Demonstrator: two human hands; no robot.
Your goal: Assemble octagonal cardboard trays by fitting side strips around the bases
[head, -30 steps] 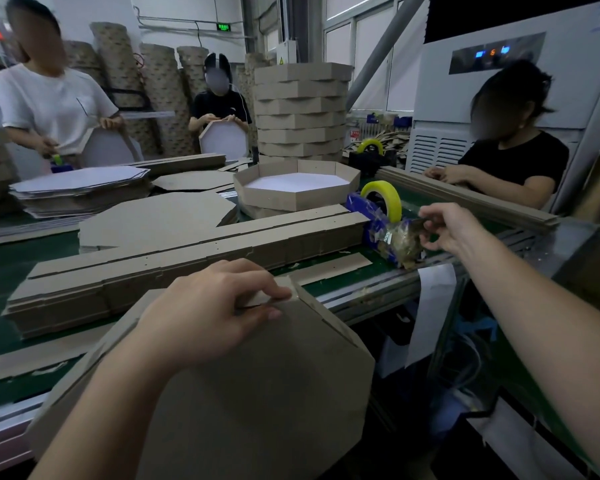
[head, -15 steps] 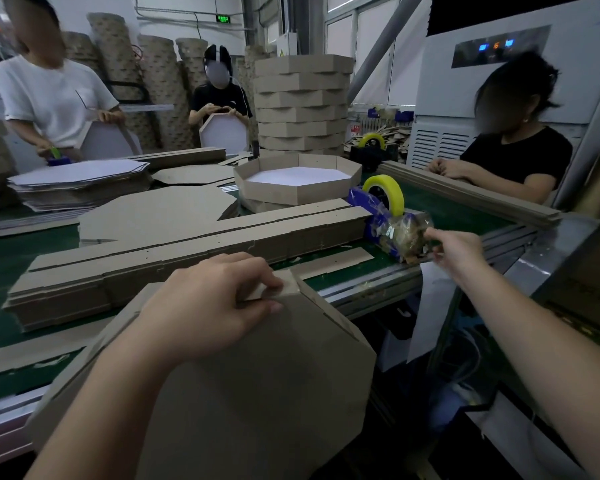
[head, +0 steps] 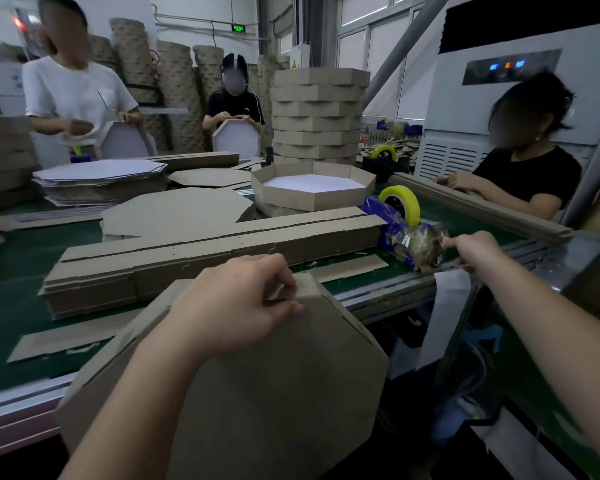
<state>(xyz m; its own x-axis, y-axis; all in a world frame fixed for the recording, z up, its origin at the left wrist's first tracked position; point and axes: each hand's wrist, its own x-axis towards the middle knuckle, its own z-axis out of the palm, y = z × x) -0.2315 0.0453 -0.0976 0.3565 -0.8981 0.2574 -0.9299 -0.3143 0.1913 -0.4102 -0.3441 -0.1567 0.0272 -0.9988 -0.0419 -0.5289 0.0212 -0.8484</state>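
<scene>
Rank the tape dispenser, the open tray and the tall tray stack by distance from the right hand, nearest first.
1. Tape dispenser, just left of the right hand.
2. Open tray, farther left, mid-table.
3. Tray stack, behind that tray.

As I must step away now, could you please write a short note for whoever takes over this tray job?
Left hand grips the top edge of the tray, underside toward the camera, fingers over the strip.
Right hand is at the dispenser; whether it pinches tape cannot be told.
Done: the strip looks wrapped round this base; a finished tray sits on the table, a stack behind it.
Left: likely taping the joint; more strips and bases lie on the table.
</scene>
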